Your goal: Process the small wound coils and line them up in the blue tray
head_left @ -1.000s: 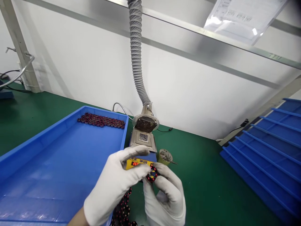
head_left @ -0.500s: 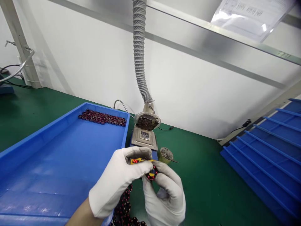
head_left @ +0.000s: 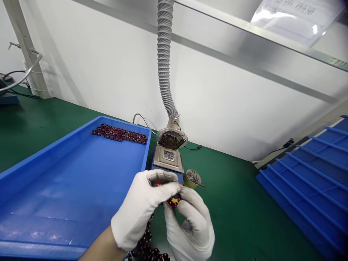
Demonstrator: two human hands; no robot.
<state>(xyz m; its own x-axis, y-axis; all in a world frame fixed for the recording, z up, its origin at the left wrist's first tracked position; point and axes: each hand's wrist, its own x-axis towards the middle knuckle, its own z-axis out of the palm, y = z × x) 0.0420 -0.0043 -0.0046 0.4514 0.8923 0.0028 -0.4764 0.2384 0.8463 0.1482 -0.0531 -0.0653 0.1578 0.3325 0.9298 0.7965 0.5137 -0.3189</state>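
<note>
A small black ring (head_left: 174, 201) with red spots, coil-like in look, is pinched between my two gloved hands above the table. My left hand (head_left: 149, 199) is closed, its thumb and fingertips at the ring's upper left. From the right and below, my right hand (head_left: 191, 221) grips the same ring with thumb and fingers; yellow shows through its centre. Several similar dark rings (head_left: 146, 250) lie below my hands, partly covered by my left wrist. Just beyond my fingers stands a solder pot (head_left: 169, 156) with a shiny square bath; my left hand covers most of its red-lit display.
A blue tray (head_left: 81, 174) on the left holds rows of rings (head_left: 119, 134) at its far end. A ducted fume hood (head_left: 172, 138) hangs over the pot. Right of it stand a small cup (head_left: 192, 178) with a stick and ribbed blue trays (head_left: 310, 181).
Both hands still hold the ring, which has turned slightly and moved a little left. My left hand has shifted slightly right and now hides more of the red display. The camera view has shifted slightly.
</note>
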